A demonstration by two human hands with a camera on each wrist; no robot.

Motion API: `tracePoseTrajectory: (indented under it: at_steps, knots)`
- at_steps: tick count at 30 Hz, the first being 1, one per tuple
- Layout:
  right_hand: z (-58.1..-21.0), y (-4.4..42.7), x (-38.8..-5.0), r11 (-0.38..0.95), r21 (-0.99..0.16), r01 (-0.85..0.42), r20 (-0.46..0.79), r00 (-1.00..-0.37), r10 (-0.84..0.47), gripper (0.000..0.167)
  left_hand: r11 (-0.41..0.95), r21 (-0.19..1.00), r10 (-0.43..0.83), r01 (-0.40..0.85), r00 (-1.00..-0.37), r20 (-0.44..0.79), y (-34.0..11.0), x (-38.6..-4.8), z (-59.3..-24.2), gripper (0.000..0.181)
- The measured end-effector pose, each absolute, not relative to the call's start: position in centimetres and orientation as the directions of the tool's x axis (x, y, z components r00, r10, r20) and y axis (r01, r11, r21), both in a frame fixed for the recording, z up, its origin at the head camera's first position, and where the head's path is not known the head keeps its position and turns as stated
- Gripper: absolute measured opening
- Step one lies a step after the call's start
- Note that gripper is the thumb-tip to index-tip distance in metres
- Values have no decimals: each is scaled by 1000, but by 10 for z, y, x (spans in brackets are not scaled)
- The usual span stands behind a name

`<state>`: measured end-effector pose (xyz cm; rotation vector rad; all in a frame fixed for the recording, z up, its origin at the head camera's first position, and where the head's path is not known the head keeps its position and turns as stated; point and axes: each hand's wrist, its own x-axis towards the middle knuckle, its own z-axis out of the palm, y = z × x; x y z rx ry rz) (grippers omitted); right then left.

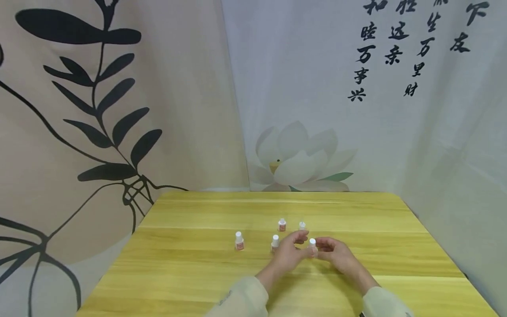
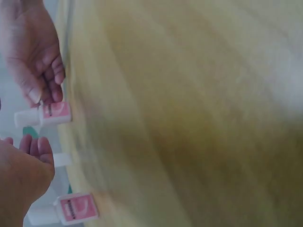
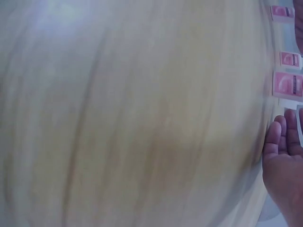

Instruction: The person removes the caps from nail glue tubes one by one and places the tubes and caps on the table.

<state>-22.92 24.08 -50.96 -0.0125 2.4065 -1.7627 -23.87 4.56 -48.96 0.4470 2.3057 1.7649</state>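
A small white bottle with a pink label [image 1: 312,248] stands upright on the table between the two hands. My left hand [image 1: 288,252] is at its left side, the thumb close to or touching it, the other fingers loosely bent. From the right, my right hand [image 1: 340,254] reaches to the same bottle with relaxed fingers and thumb. In the left wrist view, the right fingertips meet the side of this bottle [image 2: 56,113], while the left fingers [image 2: 44,145] appear apart from it. The right wrist view shows the right fingers [image 3: 279,135] fairly straight beside a bottle [image 3: 286,85].
Similar bottles stand around: one at the left [image 1: 239,243], one beside the left wrist [image 1: 275,242], one farther back [image 1: 282,225], and one partly hidden behind the left hand [image 1: 303,226]. The wooden table [image 1: 190,268] ends at a printed curtain [image 1: 190,110].
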Motion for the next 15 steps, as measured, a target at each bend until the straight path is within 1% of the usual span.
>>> tracePoseTrajectory:
  at_steps: [5, 10, 15]
  knots:
    - [-515, 238, -230, 284, -957, 65, -99, -989, -107, 55, 209, 971, 335, 114, -942, 38, 50, -239, -497, 56]
    - [-515, 235, -229, 290, -955, 56, -90, -991, -104, 51, 177, 979, 326, 102, -945, 39, 52, -242, -503, 53]
    - [-514, 233, -229, 304, -951, 48, -84, -991, -106, 46, 173, 980, 324, 98, -945, 37, 53, -246, -508, 50]
